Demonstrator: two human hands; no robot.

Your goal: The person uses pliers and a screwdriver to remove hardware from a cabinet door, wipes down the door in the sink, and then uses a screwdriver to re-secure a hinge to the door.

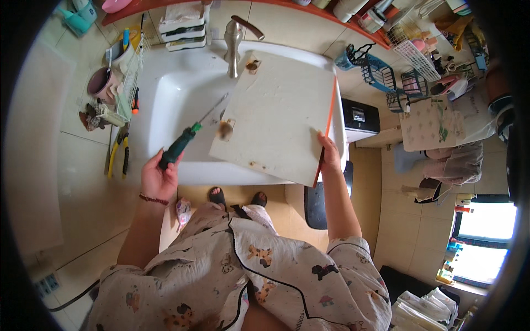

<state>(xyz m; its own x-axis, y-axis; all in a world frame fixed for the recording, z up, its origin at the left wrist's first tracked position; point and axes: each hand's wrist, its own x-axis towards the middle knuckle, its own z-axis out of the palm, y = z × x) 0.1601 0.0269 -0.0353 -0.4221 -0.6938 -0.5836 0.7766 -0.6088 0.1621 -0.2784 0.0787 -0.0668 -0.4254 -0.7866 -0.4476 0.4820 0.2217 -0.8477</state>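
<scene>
My left hand (160,175) is closed around the dark green handle of a screwdriver (179,144), its metal shaft pointing up and right over the sink basin. With my right hand (329,153) I grip the right edge of a flat white cabinet door panel (279,118), which has an orange-red edge strip. The panel lies tilted across the right side of the white sink (182,83). Two round, rusty hinge recesses mark its left side, one near the faucet and one near the screwdriver tip. Small stains dot its lower edge.
A metal faucet (233,47) rises behind the basin, close to the panel's upper left corner. Yellow-handled pliers (118,151) and an orange-and-black screwdriver (136,102) rest on the left rim. A black-and-white bin (360,117) and hanging blue baskets (378,74) stand to the right.
</scene>
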